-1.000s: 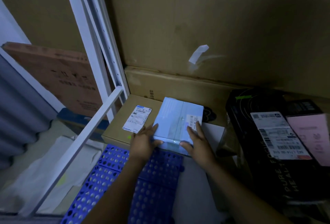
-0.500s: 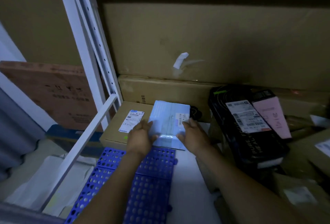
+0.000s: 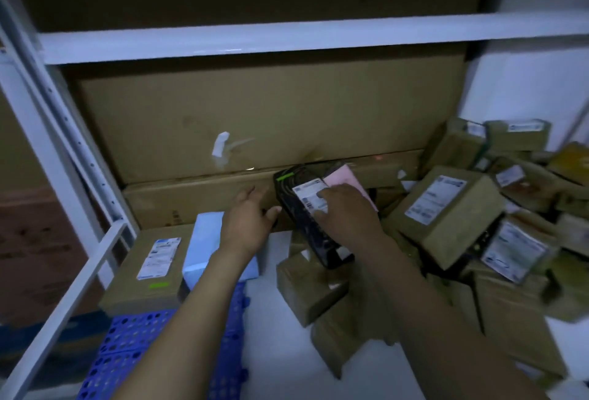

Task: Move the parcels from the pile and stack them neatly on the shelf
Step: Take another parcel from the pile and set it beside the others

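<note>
Black parcel (image 3: 314, 234): glossy dark wrap, 1 white label (image 3: 307, 192) on top, a pink packet (image 3: 342, 176) at its far right. It lies tilted at the left edge of the brown parcel pile (image 3: 446, 208), long axis running away from the person, far end angled slightly left. Right hand (image 3: 347, 211) lies over the label, thumb hidden, so grip cannot be told; left hand (image 3: 247, 221) has a wide grip with fingers spread, thumb just beside the parcel's left edge.

Nothing reads from here: the white label (image 3: 310, 197) beneath the right fingers (image 3: 326, 193), on the black parcel (image 3: 314, 238), is blurred.
</note>
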